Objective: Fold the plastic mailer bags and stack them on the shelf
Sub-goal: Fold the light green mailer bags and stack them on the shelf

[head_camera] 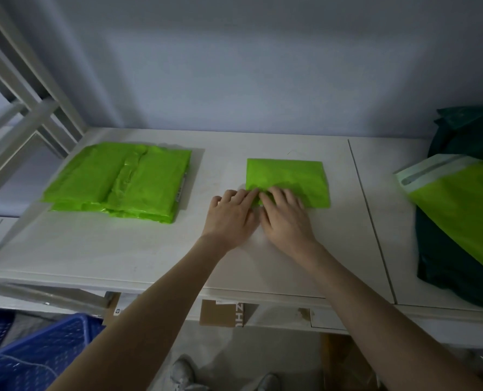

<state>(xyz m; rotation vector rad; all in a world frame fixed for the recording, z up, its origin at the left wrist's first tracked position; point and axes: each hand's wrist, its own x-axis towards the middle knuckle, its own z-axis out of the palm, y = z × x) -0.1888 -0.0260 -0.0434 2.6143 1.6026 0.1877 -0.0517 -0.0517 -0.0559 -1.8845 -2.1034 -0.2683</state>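
While both hands work at its near left corner, a folded green bag lies flat on the white shelf, a little right of the frame's centre. Its long axis runs left to right across the picture, parallel to the shelf's front edge, and its far edge faces the grey wall.

The left hand lies palm down, fingers fairly straight and together, fingertips touching the bag's left edge; most of the hand rests on the bare shelf. The right hand lies just beside it, fingers spread and slightly bent, pressing on the bag's near left corner. Whether either hand pinches the plastic, I cannot tell; both look flat and pressing.

At left centre of the frame, well apart from the bag, sits a stack of folded green bags, its long axis also left to right, with a ridge down its top.

At the right edge, an unfolded green bag with a pale flap lies tilted over a dark green pile.

At lower left stands a blue crate; a cardboard box shows under the shelf's front edge.
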